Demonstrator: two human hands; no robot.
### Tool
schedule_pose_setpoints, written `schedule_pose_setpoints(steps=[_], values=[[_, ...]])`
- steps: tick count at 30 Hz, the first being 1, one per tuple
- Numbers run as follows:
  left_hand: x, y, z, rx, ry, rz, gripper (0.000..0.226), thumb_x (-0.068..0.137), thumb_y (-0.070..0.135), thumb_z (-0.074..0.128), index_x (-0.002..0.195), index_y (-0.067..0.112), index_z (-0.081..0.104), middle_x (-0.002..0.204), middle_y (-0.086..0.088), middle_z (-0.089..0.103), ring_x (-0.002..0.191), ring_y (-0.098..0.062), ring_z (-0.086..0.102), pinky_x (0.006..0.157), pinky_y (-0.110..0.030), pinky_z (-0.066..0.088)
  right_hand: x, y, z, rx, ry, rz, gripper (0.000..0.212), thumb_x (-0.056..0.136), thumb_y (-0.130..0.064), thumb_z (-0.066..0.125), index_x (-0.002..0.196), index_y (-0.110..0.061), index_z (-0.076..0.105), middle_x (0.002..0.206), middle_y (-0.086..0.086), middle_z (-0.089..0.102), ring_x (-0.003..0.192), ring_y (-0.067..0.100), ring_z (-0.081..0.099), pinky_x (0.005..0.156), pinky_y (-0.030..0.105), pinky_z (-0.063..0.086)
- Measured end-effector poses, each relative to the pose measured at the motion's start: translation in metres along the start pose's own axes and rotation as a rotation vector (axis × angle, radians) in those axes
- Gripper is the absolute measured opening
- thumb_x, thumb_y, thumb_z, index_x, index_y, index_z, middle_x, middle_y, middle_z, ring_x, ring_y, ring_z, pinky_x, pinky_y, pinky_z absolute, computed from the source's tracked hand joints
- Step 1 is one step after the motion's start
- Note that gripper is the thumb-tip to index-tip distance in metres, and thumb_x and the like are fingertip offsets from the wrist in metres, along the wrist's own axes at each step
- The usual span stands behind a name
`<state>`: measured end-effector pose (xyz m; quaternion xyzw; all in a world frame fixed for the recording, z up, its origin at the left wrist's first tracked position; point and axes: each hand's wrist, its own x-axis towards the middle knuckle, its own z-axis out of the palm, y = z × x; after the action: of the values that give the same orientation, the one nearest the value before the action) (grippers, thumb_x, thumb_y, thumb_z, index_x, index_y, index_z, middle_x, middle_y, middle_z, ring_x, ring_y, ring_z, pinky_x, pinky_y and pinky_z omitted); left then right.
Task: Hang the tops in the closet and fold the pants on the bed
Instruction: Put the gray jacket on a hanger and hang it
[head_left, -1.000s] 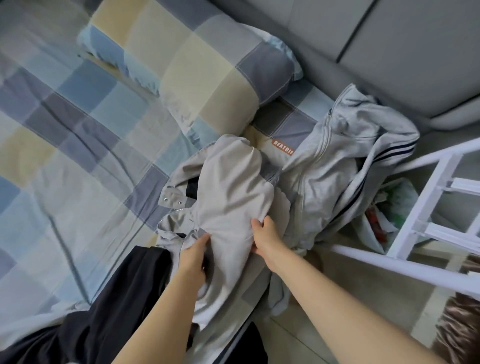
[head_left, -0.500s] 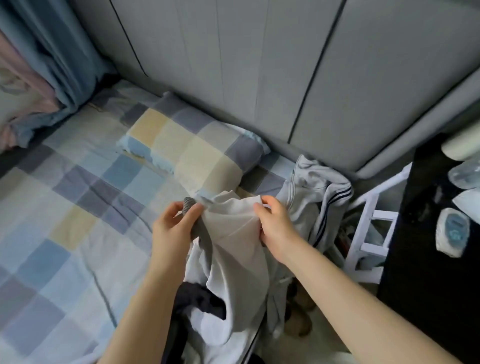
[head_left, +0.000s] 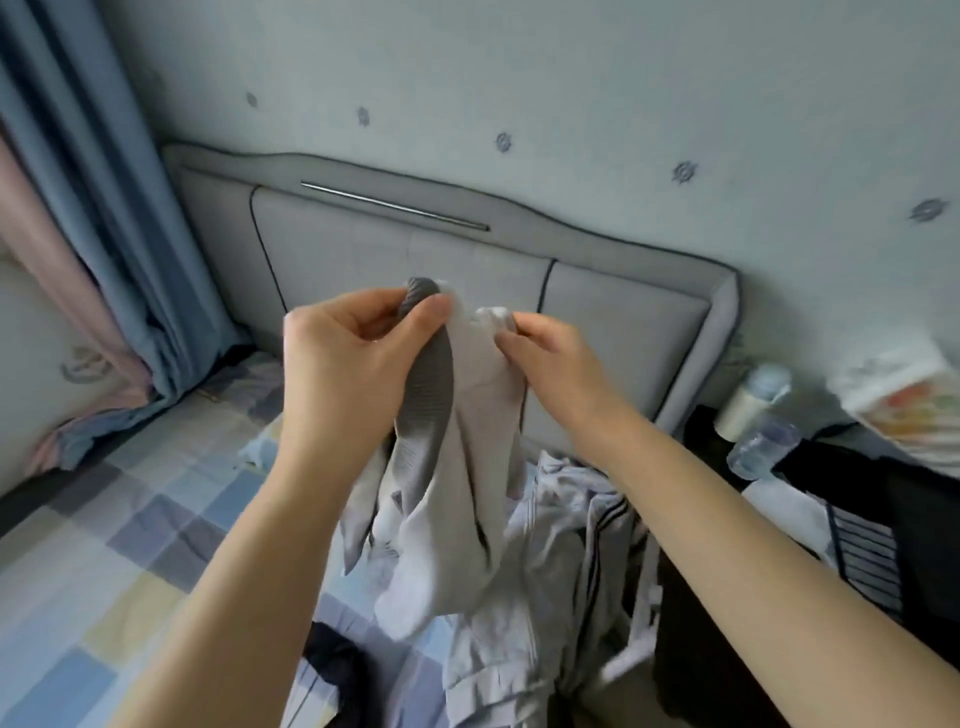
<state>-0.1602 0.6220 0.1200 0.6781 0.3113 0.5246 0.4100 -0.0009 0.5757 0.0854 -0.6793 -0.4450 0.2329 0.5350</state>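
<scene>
I hold a light beige garment (head_left: 457, 499) with a dark grey ribbed band up in front of the headboard. My left hand (head_left: 353, 364) pinches the ribbed band at the garment's top edge. My right hand (head_left: 550, 358) pinches the same top edge a little to the right. The cloth hangs down between my forearms. Beneath it on the checked bed (head_left: 130, 545) lie a grey zip jacket with dark stripes (head_left: 566, 525) and a black garment (head_left: 337, 670).
The grey padded headboard (head_left: 623, 312) stands straight ahead. Blue and pink curtains (head_left: 104, 234) hang at the left. At the right a dark bedside stand (head_left: 883, 499) carries bottles (head_left: 758, 436) and a paper pack.
Both hands have lifted the beige garment from the pile on the bed up to headboard height, shifting their grip to its top edge. The view has tilted up with it.
</scene>
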Motion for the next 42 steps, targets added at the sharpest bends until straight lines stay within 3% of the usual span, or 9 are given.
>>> schedule_pose_setpoints(steps=[4,7,12,18,23,26,33,37,42], values=[[-0.015,0.042,0.015,-0.014,-0.039,-0.003,0.026,0.083,0.021,0.076,0.063,0.037,0.073,0.068,0.008,0.073,0.069,-0.009,0.067,0.068,-0.029,0.058,-0.07,-0.019,-0.03,-0.134,0.333,-0.079,0.014,0.093,-0.021,0.057,0.107,-0.022,0.055,0.106,-0.006,0.052,0.094,0.011,0.055,0.081,0.023,0.044],[-0.037,0.069,0.029,0.034,-0.074,0.033,0.021,0.084,0.02,0.074,0.069,0.034,0.071,0.07,0.002,0.07,0.086,-0.026,0.066,0.078,-0.043,0.057,-0.126,-0.023,-0.034,-0.263,0.283,-0.112,0.02,0.085,-0.016,0.059,0.083,-0.033,0.049,0.093,-0.009,0.048,0.085,0.008,0.051,0.075,0.017,0.039],[-0.111,0.132,0.047,0.028,-0.126,0.086,0.028,0.086,0.019,0.071,0.073,0.044,0.071,0.073,0.012,0.067,0.084,-0.013,0.066,0.077,-0.035,0.057,-0.207,-0.025,-0.042,-0.093,0.044,0.052,0.04,0.074,-0.04,0.072,0.106,-0.019,0.06,0.099,-0.005,0.067,0.095,0.007,0.063,0.088,0.029,0.05],[-0.205,0.186,0.042,0.049,-0.111,0.199,0.028,0.087,0.018,0.07,0.071,0.041,0.067,0.076,0.006,0.072,0.081,-0.003,0.062,0.076,-0.022,0.051,-0.306,-0.022,-0.103,-0.019,0.301,0.027,0.027,0.091,-0.017,0.06,0.066,-0.025,0.058,0.049,-0.014,0.051,0.05,0.0,0.047,0.054,0.012,0.037],[-0.267,0.213,0.042,-0.041,-0.123,0.085,0.016,0.08,0.019,0.078,0.076,0.032,0.069,0.06,0.024,0.068,0.055,0.01,0.06,0.063,-0.014,0.053,-0.402,-0.042,-0.186,0.095,0.401,0.096,0.027,0.093,-0.019,0.058,0.066,-0.015,0.062,0.054,-0.011,0.046,0.052,0.001,0.041,0.05,0.01,0.03],[-0.284,0.214,0.052,0.033,-0.164,0.047,0.015,0.076,0.031,0.079,0.066,0.029,0.068,0.056,0.017,0.067,0.05,0.003,0.06,0.059,-0.027,0.052,-0.435,-0.061,-0.219,0.204,0.362,0.144,0.027,0.091,-0.02,0.059,0.094,0.006,0.064,0.079,0.018,0.061,0.076,0.021,0.058,0.073,0.03,0.04],[-0.333,0.216,0.103,0.156,-0.607,0.139,0.035,0.077,0.032,0.077,0.064,0.009,0.054,0.071,0.0,0.057,0.061,-0.014,0.053,0.061,-0.025,0.041,-0.497,-0.094,-0.273,0.183,0.473,0.196,0.009,0.085,-0.012,0.067,0.082,-0.008,0.075,0.093,0.017,0.073,0.093,0.029,0.07,0.087,0.04,0.052],[-0.369,0.24,0.128,-0.402,-1.244,-0.126,0.033,0.072,0.044,0.078,0.097,0.029,0.06,0.112,0.003,0.067,0.096,-0.013,0.068,0.081,-0.027,0.056,-0.521,-0.102,-0.297,0.132,0.545,0.228,0.007,0.083,-0.012,0.071,0.078,-0.01,0.076,0.083,0.012,0.074,0.08,0.021,0.071,0.08,0.036,0.055],[-0.407,0.27,0.172,-0.2,-1.382,0.281,0.017,0.084,0.024,0.075,0.1,0.02,0.07,0.092,0.003,0.073,0.088,-0.013,0.067,0.082,-0.038,0.055,-0.552,-0.102,-0.311,-0.215,0.59,0.293,0.017,0.075,-0.022,0.075,0.064,-0.015,0.064,0.059,-0.006,0.062,0.063,0.008,0.061,0.061,0.028,0.047]])
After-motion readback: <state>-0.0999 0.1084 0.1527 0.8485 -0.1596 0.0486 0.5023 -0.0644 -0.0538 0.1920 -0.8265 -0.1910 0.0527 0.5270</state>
